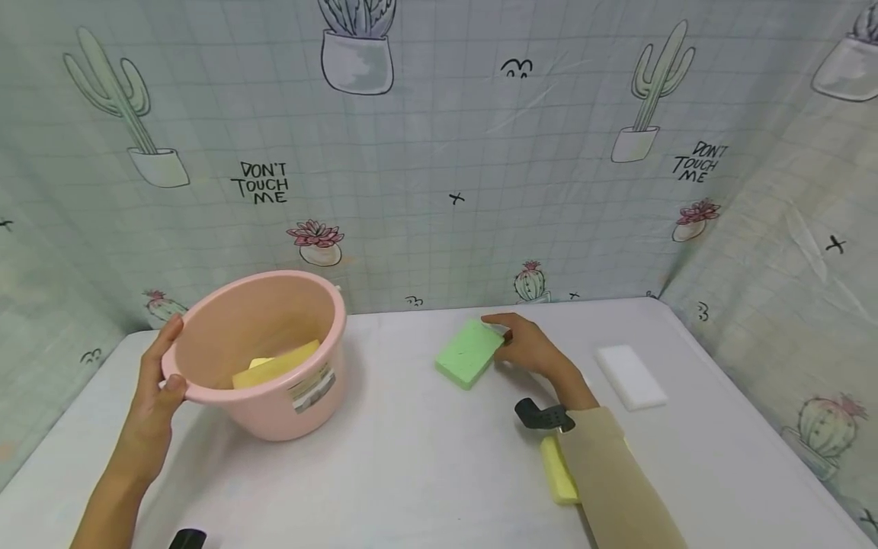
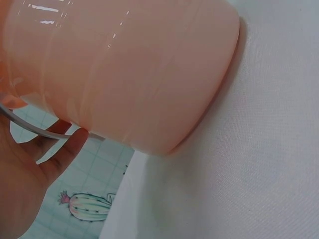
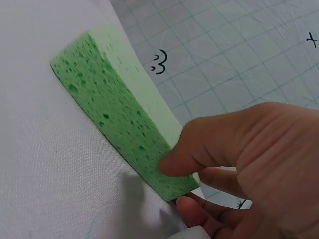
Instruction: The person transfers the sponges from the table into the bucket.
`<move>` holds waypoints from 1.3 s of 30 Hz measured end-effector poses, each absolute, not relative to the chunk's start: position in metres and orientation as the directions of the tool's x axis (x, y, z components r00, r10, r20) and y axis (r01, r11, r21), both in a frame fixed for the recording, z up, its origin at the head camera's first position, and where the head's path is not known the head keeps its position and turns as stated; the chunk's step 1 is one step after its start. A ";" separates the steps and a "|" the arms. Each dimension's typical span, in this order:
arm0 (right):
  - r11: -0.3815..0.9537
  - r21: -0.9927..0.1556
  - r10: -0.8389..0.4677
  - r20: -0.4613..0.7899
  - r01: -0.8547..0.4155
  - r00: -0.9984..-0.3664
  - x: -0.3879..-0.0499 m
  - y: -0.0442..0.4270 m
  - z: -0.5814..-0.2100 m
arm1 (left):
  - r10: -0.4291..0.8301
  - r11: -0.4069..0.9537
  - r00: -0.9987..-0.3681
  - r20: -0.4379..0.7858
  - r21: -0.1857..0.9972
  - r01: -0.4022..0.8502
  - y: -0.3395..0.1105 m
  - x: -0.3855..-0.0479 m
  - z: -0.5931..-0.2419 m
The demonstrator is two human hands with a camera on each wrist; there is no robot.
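Note:
A pink bucket (image 1: 264, 419) tilts on the left of the white table, its mouth turned up towards me. My left hand (image 1: 152, 393) grips its rim from the left side, the thumb over the near part of the rim. Yellow sponges (image 1: 283, 366) lie inside the bucket. In the middle, my right hand (image 1: 533, 347) pinches the right end of a green sponge (image 1: 469, 353). In the right wrist view the thumb (image 3: 177, 162) presses on the sponge's pitted side face, and other fingers reach behind and under its end.
A white sponge block (image 1: 629, 377) lies on the table to the right of my right hand. Another yellow sponge (image 1: 559, 476) is partly hidden under the right sleeve (image 1: 620, 488). A patterned cloth (image 1: 425, 152) hangs behind the white table (image 1: 405, 465).

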State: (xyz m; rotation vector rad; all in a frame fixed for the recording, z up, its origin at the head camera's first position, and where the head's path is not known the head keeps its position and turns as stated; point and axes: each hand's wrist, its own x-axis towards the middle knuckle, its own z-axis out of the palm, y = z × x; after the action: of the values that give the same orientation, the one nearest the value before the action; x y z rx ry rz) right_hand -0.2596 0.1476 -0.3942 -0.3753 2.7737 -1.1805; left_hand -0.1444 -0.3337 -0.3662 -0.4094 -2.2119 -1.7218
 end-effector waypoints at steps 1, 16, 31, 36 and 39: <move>0.672 -0.718 -0.273 -0.010 -0.183 -0.962 -0.260 0.147 -0.394 | 0.036 0.233 -0.911 0.411 0.883 0.407 -0.334 -0.144 -0.366; 0.670 -0.704 -0.442 -0.122 -0.237 -0.889 -0.250 0.140 -0.383 | 0.066 0.258 -0.892 0.447 0.856 0.448 -0.333 -0.146 -0.364; 0.674 -0.694 -0.455 -0.120 -0.253 -0.882 -0.249 0.135 -0.382 | 0.041 0.291 -0.900 0.434 0.856 0.427 -0.332 -0.144 -0.363; 0.618 -0.753 -0.446 -0.099 -0.227 -0.889 -0.248 0.134 -0.376 | 0.030 0.312 -0.909 0.416 0.860 0.404 -0.331 -0.143 -0.362; 0.565 -0.795 -0.450 -0.073 -0.220 -0.890 -0.246 0.135 -0.371 | 0.025 0.326 -0.911 0.412 0.858 0.397 -0.331 -0.141 -0.362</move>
State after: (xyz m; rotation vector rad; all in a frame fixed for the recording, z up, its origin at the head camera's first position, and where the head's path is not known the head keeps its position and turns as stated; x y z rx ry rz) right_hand -0.2461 0.1346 -0.3711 -0.5554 2.5324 -1.2322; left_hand -0.1413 -0.3313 -0.3617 -0.3774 -2.2721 -1.6110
